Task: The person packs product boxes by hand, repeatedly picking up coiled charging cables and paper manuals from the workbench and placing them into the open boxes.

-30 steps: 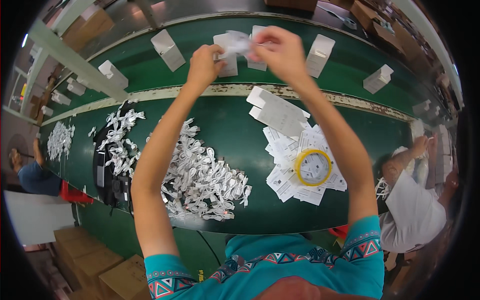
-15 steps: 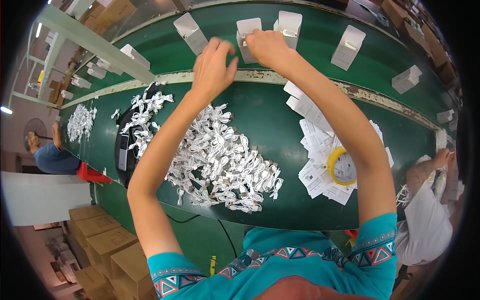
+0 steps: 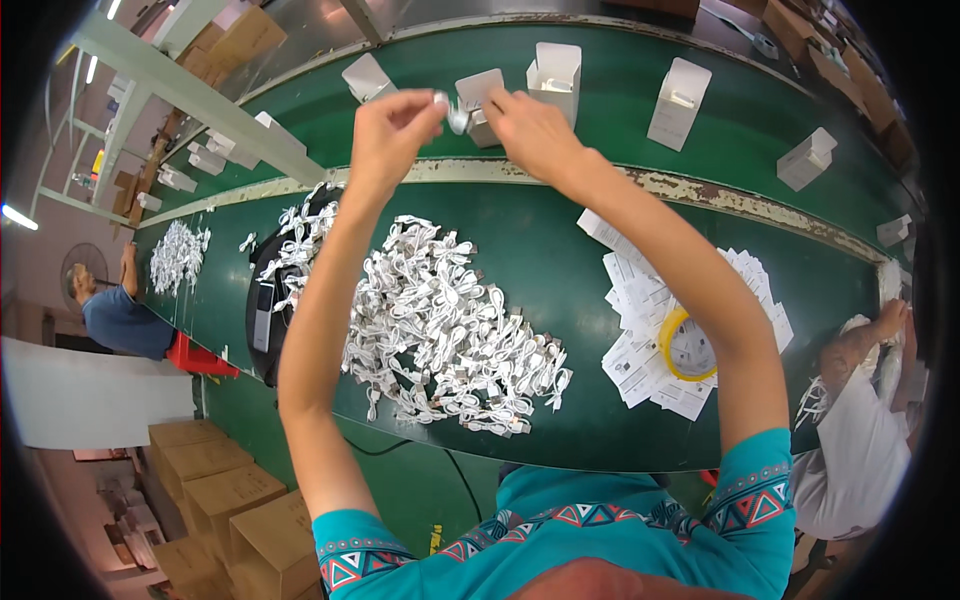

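Both my arms reach far out over the green conveyor belt [image 3: 600,140]. My left hand [image 3: 392,128] and my right hand [image 3: 530,128] pinch a small white bundled cable [image 3: 455,112] between them, held just above an open white box [image 3: 482,102] on the belt. A large pile of white bundled cables [image 3: 440,330] lies on the green table under my left forearm. A stack of white paper leaflets [image 3: 650,330] with a yellow tape roll [image 3: 685,345] on top lies under my right forearm.
Several open white boxes [image 3: 680,100] stand spaced along the belt. A black tray [image 3: 262,310] with cables sits left of the pile. One person sits at the far left [image 3: 118,310], another works at the right [image 3: 860,430]. Cardboard boxes [image 3: 230,510] are stacked on the floor at lower left.
The view has shifted, so the boxes on the belt sit lower and nearer. My hands stay raised together over the belt, now above an open white box.
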{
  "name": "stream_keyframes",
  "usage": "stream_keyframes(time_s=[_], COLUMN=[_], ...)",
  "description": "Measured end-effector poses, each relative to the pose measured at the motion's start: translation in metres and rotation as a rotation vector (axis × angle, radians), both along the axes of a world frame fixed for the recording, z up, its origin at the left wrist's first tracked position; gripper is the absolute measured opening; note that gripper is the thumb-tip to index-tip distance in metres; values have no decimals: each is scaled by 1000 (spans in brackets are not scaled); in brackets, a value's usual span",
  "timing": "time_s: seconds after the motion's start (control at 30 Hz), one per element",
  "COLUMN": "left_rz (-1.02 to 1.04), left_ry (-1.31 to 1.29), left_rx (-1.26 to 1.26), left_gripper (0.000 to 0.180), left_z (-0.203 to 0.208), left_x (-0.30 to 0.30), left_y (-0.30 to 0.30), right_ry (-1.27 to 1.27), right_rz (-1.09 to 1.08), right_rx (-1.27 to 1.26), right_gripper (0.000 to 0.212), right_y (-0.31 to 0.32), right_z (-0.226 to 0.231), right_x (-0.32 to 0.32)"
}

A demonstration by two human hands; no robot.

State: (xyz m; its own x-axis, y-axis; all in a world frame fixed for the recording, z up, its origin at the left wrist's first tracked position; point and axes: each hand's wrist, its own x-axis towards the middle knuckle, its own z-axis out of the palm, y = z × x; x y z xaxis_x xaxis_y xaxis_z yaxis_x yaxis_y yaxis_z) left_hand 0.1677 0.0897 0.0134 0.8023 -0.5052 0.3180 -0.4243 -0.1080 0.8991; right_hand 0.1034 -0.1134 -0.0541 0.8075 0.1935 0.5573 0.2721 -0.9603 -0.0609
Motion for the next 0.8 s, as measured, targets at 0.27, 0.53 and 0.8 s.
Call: stream_keyframes(time_s=[0.27,0.53,0.8], left_rz=[346,85,290], left_ry=[-1103,-643,-663], left_rx=[623,914,584], left_gripper=[13,23,23], left_z=[-38,-64,-60], left_x=[23,118,83], left_y=[-72,-34,-30], right_ry=[33,-222,800], right_rz=[-62,237,-256], right_rx=[-78,165,614], right_gripper=[37,29,17], right_y=[-1,-41,-171], right_z=[-14,65,48], right_x=[11,-42,-230])
